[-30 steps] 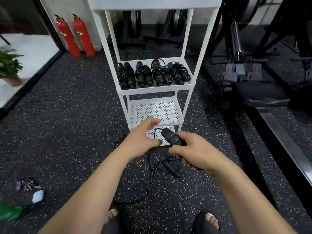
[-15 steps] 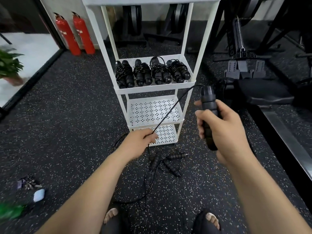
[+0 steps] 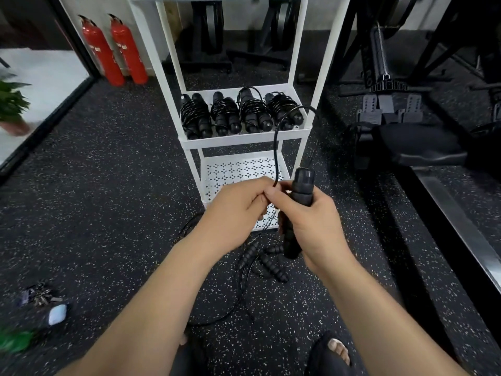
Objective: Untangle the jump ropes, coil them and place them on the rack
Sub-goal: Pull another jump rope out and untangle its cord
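1. The handle (image 3: 303,185) is a rigid black stick, probably light, with a textured grip that should not slip. It is best held round its middle. It stands nearly upright at centre frame, and the right hand (image 3: 317,229) is wrapped round that middle, so the cap shows above the fist and the butt below it.
2. The cord (image 3: 275,158) is thin, glossy and springy. It will likely hold a curve, slide through fingers and kink if yanked, so it should be fed in short lengths close to the handle. It leaves the cap, arcs up across the rack front, and drops to the left hand (image 3: 235,210), which pinches it just left of the handle. The two hands touch there.
3. Below the pinch the cord seems to run down to the floor (image 3: 108,213) at lower centre. There three loose handles (image 3: 273,267) lie among slack loops, which I judge a snag risk.
4. The rack (image 3: 244,139) stands at upper centre. Four coiled ropes (image 3: 226,115) sit side by side on its middle shelf, well above the hands.
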{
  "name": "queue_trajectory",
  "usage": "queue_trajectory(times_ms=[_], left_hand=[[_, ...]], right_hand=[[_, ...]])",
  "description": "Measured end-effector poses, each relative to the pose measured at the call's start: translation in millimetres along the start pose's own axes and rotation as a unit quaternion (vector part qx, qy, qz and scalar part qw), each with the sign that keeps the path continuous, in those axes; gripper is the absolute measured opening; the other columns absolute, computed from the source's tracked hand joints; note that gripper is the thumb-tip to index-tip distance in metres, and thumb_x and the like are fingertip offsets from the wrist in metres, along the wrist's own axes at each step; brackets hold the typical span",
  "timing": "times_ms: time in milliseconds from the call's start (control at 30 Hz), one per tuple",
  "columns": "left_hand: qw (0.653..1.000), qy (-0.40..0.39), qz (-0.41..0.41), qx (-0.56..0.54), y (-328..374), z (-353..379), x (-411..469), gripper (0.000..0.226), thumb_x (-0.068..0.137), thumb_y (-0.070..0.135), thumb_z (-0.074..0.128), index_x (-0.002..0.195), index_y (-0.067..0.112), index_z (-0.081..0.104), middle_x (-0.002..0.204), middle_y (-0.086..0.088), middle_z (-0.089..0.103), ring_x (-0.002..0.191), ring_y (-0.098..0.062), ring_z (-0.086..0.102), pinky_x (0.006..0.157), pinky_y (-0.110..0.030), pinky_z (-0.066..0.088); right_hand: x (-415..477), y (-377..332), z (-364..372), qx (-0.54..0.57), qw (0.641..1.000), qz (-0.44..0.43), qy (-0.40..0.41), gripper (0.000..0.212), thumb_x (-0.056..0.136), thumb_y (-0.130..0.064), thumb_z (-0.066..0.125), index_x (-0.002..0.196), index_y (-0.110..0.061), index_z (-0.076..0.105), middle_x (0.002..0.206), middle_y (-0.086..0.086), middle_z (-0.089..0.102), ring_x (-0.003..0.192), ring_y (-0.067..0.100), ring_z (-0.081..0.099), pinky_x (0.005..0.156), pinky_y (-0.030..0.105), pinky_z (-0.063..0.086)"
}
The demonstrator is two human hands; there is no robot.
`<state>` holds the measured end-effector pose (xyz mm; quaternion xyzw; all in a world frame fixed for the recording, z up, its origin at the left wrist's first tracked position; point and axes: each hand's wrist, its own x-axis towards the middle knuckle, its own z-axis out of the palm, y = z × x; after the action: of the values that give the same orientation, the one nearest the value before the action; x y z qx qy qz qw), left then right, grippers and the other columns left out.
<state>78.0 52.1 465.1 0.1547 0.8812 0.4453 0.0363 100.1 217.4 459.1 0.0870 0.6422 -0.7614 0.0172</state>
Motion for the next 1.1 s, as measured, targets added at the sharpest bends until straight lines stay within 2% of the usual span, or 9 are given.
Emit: queue_trajectory(times_ms=[300, 400, 467, 600, 667, 833, 933, 1033, 1100], left_hand=[[0.998, -0.046, -0.031, 0.021, -9.5, 0.9, -1.8, 0.035, 0.108, 0.019, 0.053, 0.084, 0.044, 0.059, 0.077, 0.000, 0.071, 0.059, -0.011, 0.053, 0.056, -0.037, 0.045], [0.996, -0.070, -0.053, 0.018, -12.7, 2.6, -2.0, 0.022, 0.110, 0.033, 0.057, 0.090, 0.032, 0.066, 0.078, 0.003, 0.073, 0.052, -0.001, 0.048, 0.051, -0.023, 0.036], [0.995, -0.077, -0.065, 0.026, -17.4, 4.6, -2.3, 0.030, 0.110, 0.038, 0.057, 0.085, 0.023, 0.063, 0.077, 0.004, 0.073, 0.049, 0.002, 0.047, 0.052, -0.022, 0.036], [0.994, -0.080, -0.076, 0.028, -23.2, 5.7, -1.5, 0.026, 0.110, 0.039, 0.056, 0.089, 0.030, 0.066, 0.073, 0.004, 0.070, 0.048, 0.001, 0.048, 0.052, -0.025, 0.038], [0.994, -0.084, -0.062, 0.043, -19.0, 7.2, -0.9, 0.021, 0.110, 0.034, 0.056, 0.096, 0.037, 0.070, 0.069, 0.009, 0.066, 0.050, 0.000, 0.049, 0.052, -0.022, 0.036], [0.994, -0.090, -0.037, 0.056, -13.8, 11.3, -0.4, 0.034, 0.107, 0.025, 0.057, 0.083, 0.048, 0.064, 0.073, 0.011, 0.069, 0.056, -0.007, 0.051, 0.053, -0.026, 0.036], [0.993, -0.096, -0.059, 0.039, -22.2, 12.3, -1.1, 0.012, 0.106, 0.035, 0.063, 0.099, 0.038, 0.072, 0.083, 0.005, 0.076, 0.057, -0.005, 0.053, 0.057, -0.030, 0.042], [0.989, -0.116, -0.076, 0.058, -36.5, 9.5, -0.7, 0.010, 0.106, 0.038, 0.063, 0.105, 0.037, 0.073, 0.087, 0.008, 0.076, 0.057, 0.001, 0.054, 0.058, -0.028, 0.042], [0.985, -0.120, -0.095, 0.078, -46.9, 4.7, 0.1, 0.010, 0.106, 0.038, 0.064, 0.108, 0.040, 0.073, 0.090, 0.010, 0.075, 0.069, -0.007, 0.063, 0.063, -0.029, 0.050]], right_hand=[[-1.1, 1.7, -0.9, -0.077, 0.995, -0.054, 0.020, 0.010, 0.091, -0.017, 0.086, 0.091, -0.019, 0.076, 0.066, 0.002, 0.068, 0.057, 0.019, 0.059, 0.060, 0.036, 0.048], [2.5, -4.7, -5.7, -0.028, 0.998, -0.041, 0.041, 0.010, 0.092, -0.010, 0.082, 0.086, -0.014, 0.074, 0.072, 0.006, 0.070, 0.063, 0.020, 0.059, 0.062, 0.040, 0.050], [6.9, -11.5, -14.4, -0.010, 0.999, -0.034, 0.038, 0.009, 0.091, -0.009, 0.082, 0.089, -0.012, 0.074, 0.078, 0.009, 0.071, 0.064, 0.020, 0.058, 0.061, 0.038, 0.050], [6.3, -10.5, -20.0, -0.041, 0.999, 0.007, -0.017, 0.023, 0.087, -0.018, 0.089, 0.103, -0.011, 0.074, 0.079, 0.008, 0.072, 0.064, 0.020, 0.060, 0.063, 0.039, 0.050], [2.2, -3.6, -12.8, -0.033, 0.999, 0.022, -0.008, 0.019, 0.087, -0.018, 0.089, 0.098, -0.012, 0.075, 0.077, 0.007, 0.072, 0.062, 0.019, 0.060, 0.062, 0.039, 0.049], [2.7, 0.0, -4.2, -0.033, 0.999, 0.019, 0.023, 0.011, 0.090, -0.007, 0.082, 0.084, -0.011, 0.074, 0.070, 0.009, 0.068, 0.057, 0.019, 0.055, 0.058, 0.036, 0.046], [5.1, -8.3, -8.7, 0.018, 0.999, 0.019, 0.032, 0.010, 0.091, -0.005, 0.080, 0.088, -0.010, 0.071, 0.072, 0.009, 0.066, 0.057, 0.018, 0.054, 0.056, 0.034, 0.046], [8.2, -22.2, -20.5, 0.067, 0.996, 0.001, 0.051, 0.015, 0.093, -0.007, 0.080, 0.091, -0.014, 0.067, 0.075, 0.007, 0.067, 0.059, 0.018, 0.055, 0.056, 0.032, 0.047], [10.5, -30.4, -30.2, 0.103, 0.992, -0.010, 0.068, 0.017, 0.094, -0.007, 0.078, 0.091, -0.015, 0.064, 0.075, 0.006, 0.066, 0.058, 0.017, 0.054, 0.056, 0.030, 0.047]])
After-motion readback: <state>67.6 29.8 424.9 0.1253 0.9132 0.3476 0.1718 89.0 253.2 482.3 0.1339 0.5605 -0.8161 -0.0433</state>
